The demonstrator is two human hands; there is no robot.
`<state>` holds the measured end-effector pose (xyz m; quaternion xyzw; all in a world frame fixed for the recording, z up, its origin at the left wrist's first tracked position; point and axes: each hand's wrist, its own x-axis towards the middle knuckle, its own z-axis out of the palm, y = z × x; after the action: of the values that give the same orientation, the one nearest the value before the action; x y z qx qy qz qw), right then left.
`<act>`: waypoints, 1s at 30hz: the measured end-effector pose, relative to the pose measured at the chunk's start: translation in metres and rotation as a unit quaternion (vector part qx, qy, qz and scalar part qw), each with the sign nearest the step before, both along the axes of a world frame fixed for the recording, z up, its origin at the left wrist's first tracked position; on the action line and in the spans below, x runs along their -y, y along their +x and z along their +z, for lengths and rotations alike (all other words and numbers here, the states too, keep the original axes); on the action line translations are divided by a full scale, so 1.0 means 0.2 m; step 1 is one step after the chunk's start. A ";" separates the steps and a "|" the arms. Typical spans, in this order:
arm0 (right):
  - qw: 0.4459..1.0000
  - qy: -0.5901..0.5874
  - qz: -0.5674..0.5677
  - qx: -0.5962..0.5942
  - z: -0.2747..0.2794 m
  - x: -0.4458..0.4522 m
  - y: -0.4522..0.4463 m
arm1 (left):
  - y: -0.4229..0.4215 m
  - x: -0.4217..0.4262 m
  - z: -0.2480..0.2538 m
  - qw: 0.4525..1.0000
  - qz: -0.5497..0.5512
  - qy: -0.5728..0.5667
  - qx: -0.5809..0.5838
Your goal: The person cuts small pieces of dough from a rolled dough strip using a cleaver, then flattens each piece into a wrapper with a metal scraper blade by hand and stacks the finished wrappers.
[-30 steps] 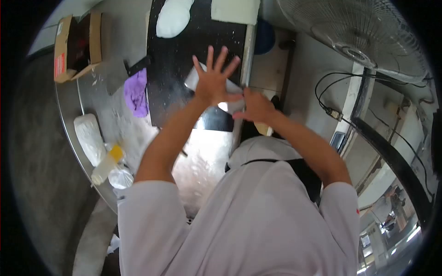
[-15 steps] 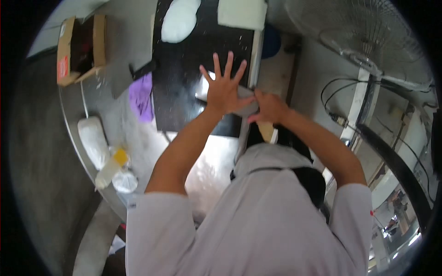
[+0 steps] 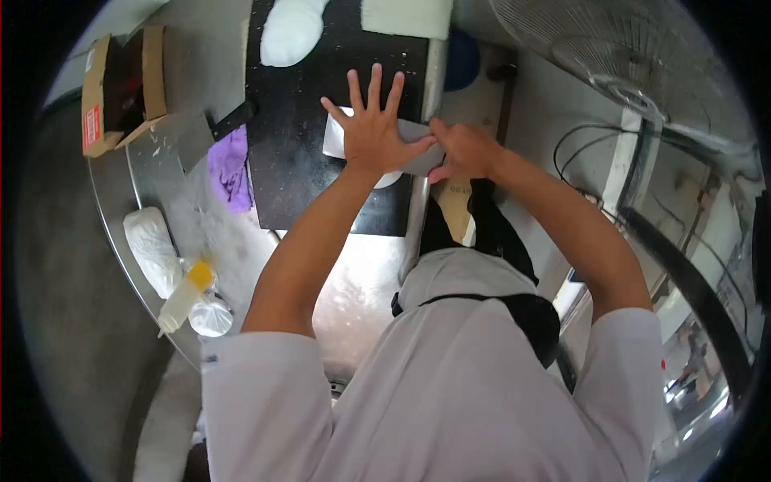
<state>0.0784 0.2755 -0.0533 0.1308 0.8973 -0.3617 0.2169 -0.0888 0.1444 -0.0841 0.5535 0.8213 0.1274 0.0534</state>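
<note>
My left hand [image 3: 373, 136] lies flat on top of a broad, flat metal blade [image 3: 419, 149], its fingers spread. At the blade's right end my right hand [image 3: 468, 150] is closed, thumb and fingers gripping it; any handle is hidden. Below my left palm a thin white rounded piece [image 3: 389, 180], perhaps dough, pokes out from under the blade. All this is over a black board [image 3: 285, 161]. A large smooth white mound [image 3: 291, 32], like dough, sits at the board's far left, with a folded cream cloth [image 3: 405, 16] at its far right.
To the left are a purple cloth [image 3: 230, 170], a squeeze bottle with a yellow cap [image 3: 185, 297], white plastic-wrapped bundles [image 3: 152, 249] and an open cardboard box [image 3: 93, 100]. A fan [image 3: 618, 56] stands at the right, with black cables [image 3: 582, 136] near it.
The view has shifted, so the board sits further left and higher. The blade's left end shows brightly now, and the white piece shows below my left palm. Both hands keep their hold.
</note>
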 end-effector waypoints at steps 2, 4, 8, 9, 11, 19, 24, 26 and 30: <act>0.997 0.014 0.023 -0.066 -0.04 -0.09 -0.09 | -0.06 -0.01 0.02 0.999 0.035 0.019 -0.022; 0.987 0.045 0.048 -0.147 0.01 -0.18 -0.17 | -0.11 -0.05 -0.01 0.994 0.075 0.057 -0.051; 0.996 -0.015 0.061 -0.056 0.00 -0.13 -0.21 | -0.13 -0.02 0.02 0.998 0.056 0.004 -0.039; 0.998 -0.031 0.052 -0.030 0.05 -0.10 -0.15 | -0.07 0.03 0.02 0.999 0.039 -0.024 -0.027; 0.994 -0.056 0.001 -0.098 -0.11 -0.05 -0.02 | 0.00 0.02 0.01 0.999 0.015 -0.027 -0.018; 0.993 0.086 0.072 -0.028 0.11 -0.25 -0.32 | -0.11 -0.17 0.29 0.991 0.105 -0.077 -0.024; 0.998 0.002 0.062 -0.016 -0.11 -0.24 -0.15 | -0.03 -0.09 0.13 0.995 0.048 -0.077 -0.046; 0.989 0.056 0.089 -0.105 -0.04 -0.29 -0.23 | -0.04 -0.13 0.18 0.994 0.081 -0.066 -0.034; 0.985 0.047 0.113 -0.124 0.04 -0.28 -0.29 | -0.05 -0.15 0.21 0.991 0.125 -0.042 -0.028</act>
<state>0.0198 0.3314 -0.0455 -0.0075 0.9423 -0.3054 0.1370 -0.0983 0.1749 -0.0427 0.4472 0.8898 0.0825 0.0375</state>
